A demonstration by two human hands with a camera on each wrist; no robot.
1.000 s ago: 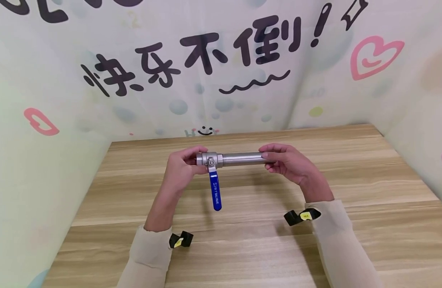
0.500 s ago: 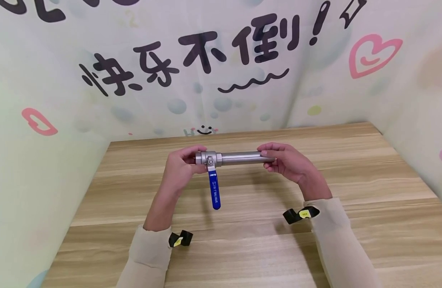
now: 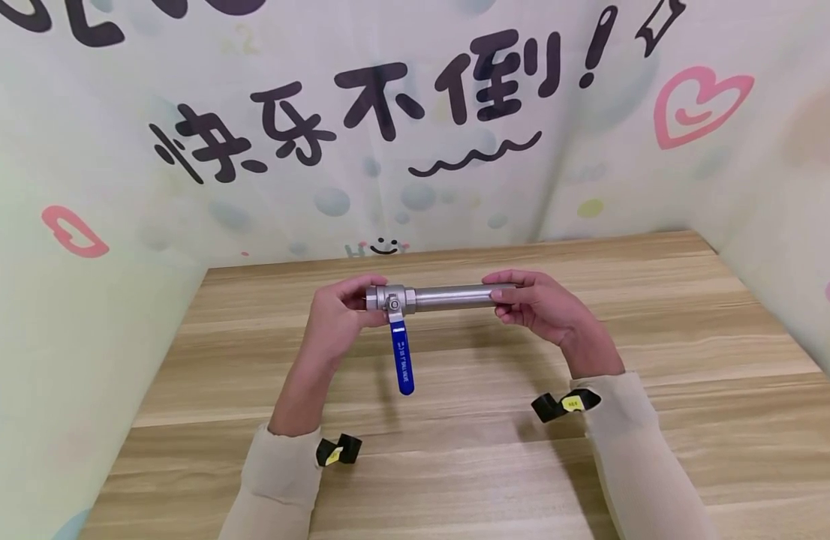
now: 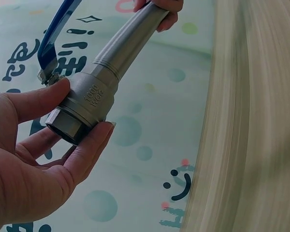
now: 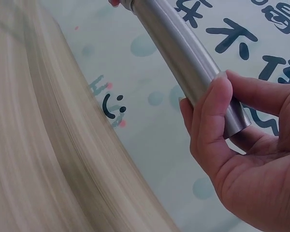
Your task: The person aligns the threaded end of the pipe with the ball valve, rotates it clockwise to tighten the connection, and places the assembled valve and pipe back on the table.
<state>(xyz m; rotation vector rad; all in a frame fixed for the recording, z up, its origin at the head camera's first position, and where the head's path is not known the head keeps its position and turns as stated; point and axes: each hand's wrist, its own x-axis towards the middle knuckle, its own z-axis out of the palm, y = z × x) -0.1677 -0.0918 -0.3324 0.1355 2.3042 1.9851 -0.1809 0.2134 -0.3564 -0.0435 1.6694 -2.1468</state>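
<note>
A metal ball valve (image 3: 395, 298) with a blue lever handle (image 3: 403, 358) is joined end to end with a steel pipe (image 3: 452, 297), both raised above the table. My left hand (image 3: 337, 319) pinches the valve body at its left end, thumb on the near side. In the left wrist view, the valve (image 4: 89, 96) bears the raised mark "1000 WOG", and its hexagonal open end faces the palm. My right hand (image 3: 539, 307) grips the pipe near its far right end. The right wrist view has fingers curled round the pipe (image 5: 183, 53), its plain end protruding slightly.
A wood-grain table (image 3: 455, 465) lies beneath both hands. Behind it hangs a printed white cloth (image 3: 287, 202) with dark lettering, which also runs along both sides. Black wrist devices with yellow labels sit at each sleeve cuff.
The hands, valve and pipe keep nearly the same place, with only a slight shift of the whole view. At the pipe's right end, the right fingers change position slightly.
</note>
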